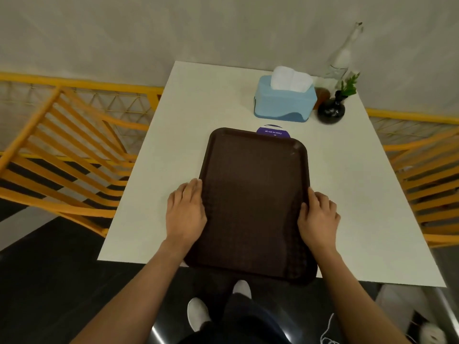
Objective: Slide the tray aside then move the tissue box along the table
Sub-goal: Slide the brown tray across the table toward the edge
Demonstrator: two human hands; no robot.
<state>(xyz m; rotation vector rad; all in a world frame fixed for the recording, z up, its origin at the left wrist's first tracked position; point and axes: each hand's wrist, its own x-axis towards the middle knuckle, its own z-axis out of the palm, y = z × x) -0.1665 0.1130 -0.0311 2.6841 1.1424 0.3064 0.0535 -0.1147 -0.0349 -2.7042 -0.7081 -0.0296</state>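
Note:
A dark brown tray lies lengthwise on the white table, its near end hanging slightly over the front edge. My left hand grips the tray's left rim and my right hand grips its right rim. The tray holds nothing. Beyond it, at the back of the table, stands a light blue tissue box with white tissue sticking out of the top. Neither hand touches the box.
A black round vase with a green sprig and a clear glass bottle stand right of the tissue box. A purple round sticker peeks from under the tray's far end. Yellow chairs flank the table on both sides.

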